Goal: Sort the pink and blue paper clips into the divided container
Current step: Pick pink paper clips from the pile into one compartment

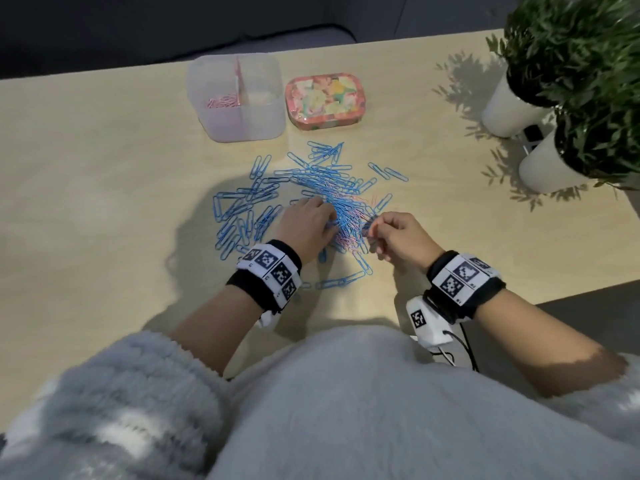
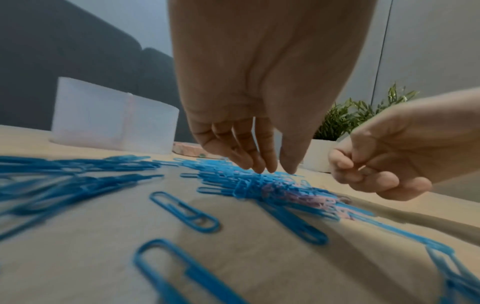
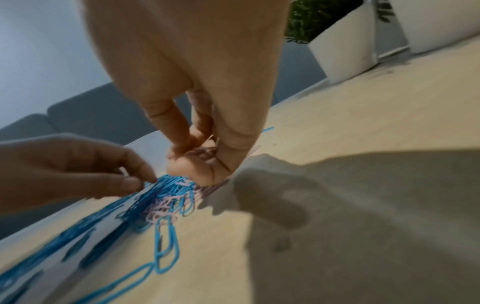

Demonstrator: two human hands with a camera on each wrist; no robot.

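The left hand [image 1: 306,225] is held palm-down over the heap of blue paper clips [image 1: 311,188], its fingers [image 2: 259,158] extended and close together, tips touching the heap. The right hand [image 1: 401,239] is curled, its fingers [image 3: 233,148] pinched on a few pink paper clips [image 3: 205,153] just beside the heap's right edge. Beyond both sets of fingertips, the divided container [image 1: 235,98] is seen on the table [image 1: 104,185], pink clips lying in its left compartment.

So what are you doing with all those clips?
Sorting them by colour. The right hand pinches pink clips picked from the mixed pile, while the left hand fingers the pile. The divided container holds only pink clips in its left half; the blue ones lie on the table.
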